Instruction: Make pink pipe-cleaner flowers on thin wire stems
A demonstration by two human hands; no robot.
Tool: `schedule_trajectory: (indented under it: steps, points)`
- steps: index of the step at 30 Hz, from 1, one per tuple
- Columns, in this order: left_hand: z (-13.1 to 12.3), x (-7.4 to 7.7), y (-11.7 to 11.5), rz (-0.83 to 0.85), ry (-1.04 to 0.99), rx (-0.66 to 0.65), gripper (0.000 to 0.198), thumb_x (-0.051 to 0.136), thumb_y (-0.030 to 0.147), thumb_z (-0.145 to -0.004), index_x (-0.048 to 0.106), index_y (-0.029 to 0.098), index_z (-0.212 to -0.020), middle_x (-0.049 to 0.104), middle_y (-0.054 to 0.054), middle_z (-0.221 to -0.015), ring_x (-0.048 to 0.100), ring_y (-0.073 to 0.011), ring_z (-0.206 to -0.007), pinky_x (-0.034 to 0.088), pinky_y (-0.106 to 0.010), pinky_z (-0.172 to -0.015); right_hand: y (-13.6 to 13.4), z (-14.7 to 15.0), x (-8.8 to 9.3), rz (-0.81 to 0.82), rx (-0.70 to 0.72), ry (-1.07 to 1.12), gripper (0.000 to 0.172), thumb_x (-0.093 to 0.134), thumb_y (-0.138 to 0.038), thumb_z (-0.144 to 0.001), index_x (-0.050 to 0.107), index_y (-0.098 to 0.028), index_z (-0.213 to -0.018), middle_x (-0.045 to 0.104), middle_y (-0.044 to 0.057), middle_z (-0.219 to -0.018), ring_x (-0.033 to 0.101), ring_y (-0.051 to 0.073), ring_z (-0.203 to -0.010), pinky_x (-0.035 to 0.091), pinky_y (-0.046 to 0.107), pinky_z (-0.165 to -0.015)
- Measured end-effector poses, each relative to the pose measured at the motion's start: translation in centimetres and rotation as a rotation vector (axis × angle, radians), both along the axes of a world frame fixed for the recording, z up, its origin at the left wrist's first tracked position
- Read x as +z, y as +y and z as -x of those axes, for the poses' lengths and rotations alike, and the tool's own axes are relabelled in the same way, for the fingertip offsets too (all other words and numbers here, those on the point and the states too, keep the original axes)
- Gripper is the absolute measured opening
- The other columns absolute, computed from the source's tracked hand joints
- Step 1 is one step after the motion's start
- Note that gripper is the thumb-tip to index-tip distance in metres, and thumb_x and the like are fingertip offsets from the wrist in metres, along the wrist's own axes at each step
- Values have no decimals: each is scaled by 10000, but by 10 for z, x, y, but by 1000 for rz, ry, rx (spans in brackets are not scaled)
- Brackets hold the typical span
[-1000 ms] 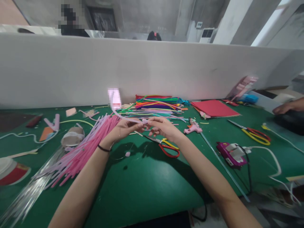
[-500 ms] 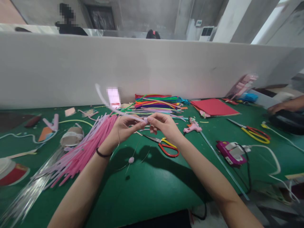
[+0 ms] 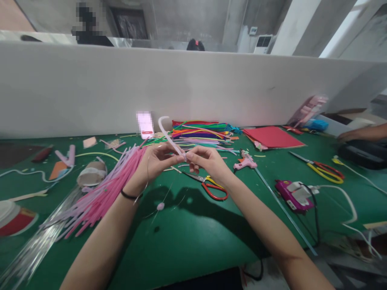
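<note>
Fingertips of my left hand (image 3: 160, 159) and my right hand (image 3: 207, 161) meet, both pinching a pale lilac pipe cleaner (image 3: 169, 139). Its free end rises and curls at the top; the lower end is bunched between the fingers and partly hidden. Thin clear strands hang below my left hand, and one carries a small lilac ball (image 3: 160, 206) in the air above the table. Left of my left hand lies a bundle of pink and lilac pipe cleaners (image 3: 111, 185). Scissors with red and yellow handles (image 3: 214, 189) lie beneath my right hand.
On the green table (image 3: 187, 249) stand a pink glue gun (image 3: 245, 162), red sheets (image 3: 272, 137), more scissors (image 3: 325, 171) and a purple power strip (image 3: 293, 195). Multicoloured pipe cleaners (image 3: 199, 131) lie along the white partition (image 3: 193, 88). Another person's hand (image 3: 347, 135) rests at far right.
The pipe cleaner's free end has swung from the left to a more upright position. The hanging ball has shifted slightly left. Both hands stay nearly in place.
</note>
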State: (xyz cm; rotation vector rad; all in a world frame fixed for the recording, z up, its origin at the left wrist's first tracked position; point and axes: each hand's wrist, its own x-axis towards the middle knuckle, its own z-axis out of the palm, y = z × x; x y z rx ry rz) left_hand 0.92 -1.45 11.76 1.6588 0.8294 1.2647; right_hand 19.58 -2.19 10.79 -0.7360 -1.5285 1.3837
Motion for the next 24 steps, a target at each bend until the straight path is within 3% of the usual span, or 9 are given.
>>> schedule_trajectory:
  steps: [5,8,12,17,21,24]
  points:
    - [-1,-7,4,84,-51,-125,187,805,293,-705,759,181,-848,736,-69,-948,687,-211,-825,558,-339,-778,2,-2,-3,53,82,13,307,687,-497,-793,648,-194,-766,604,-23,-659,572,96,-579,425,217,-522]
    - [-6,-14,8,89,-47,-180,214,763,335,-754,771,183,-904,716,-89,-1069,681,-227,-899,544,-362,-835,8,-4,-8,77,77,23,286,709,-482,-775,658,-202,-780,649,-8,-753,616,117,-693,466,231,-607]
    - [-9,-22,15,51,-6,-101,218,746,344,-770,767,189,-922,705,-89,-1137,643,-249,-1049,489,-390,-951,16,0,-15,13,-75,7,248,746,-442,-742,688,-221,-840,698,2,-900,635,153,-860,489,289,-797]
    - [-3,-23,23,7,78,-15,215,719,356,-784,750,164,-876,721,-99,-1088,638,-262,-1064,468,-413,-973,22,2,-21,-85,-183,-109,218,708,-385,-790,697,-233,-947,708,30,-1042,624,187,-1015,445,361,-951]
    - [6,-17,25,-85,217,70,223,636,356,-844,727,165,-912,722,-91,-1054,650,-245,-1014,498,-386,-911,24,-2,-18,-101,-210,-113,208,655,-319,-827,673,-229,-1013,693,39,-1085,624,173,-1020,458,349,-938]
    - [14,-12,25,-281,363,178,204,585,335,-875,713,182,-913,713,-78,-1043,641,-226,-1008,477,-399,-940,23,-7,-13,-94,-212,-105,195,623,-339,-851,674,-226,-1001,691,41,-1088,628,173,-1018,481,333,-894]
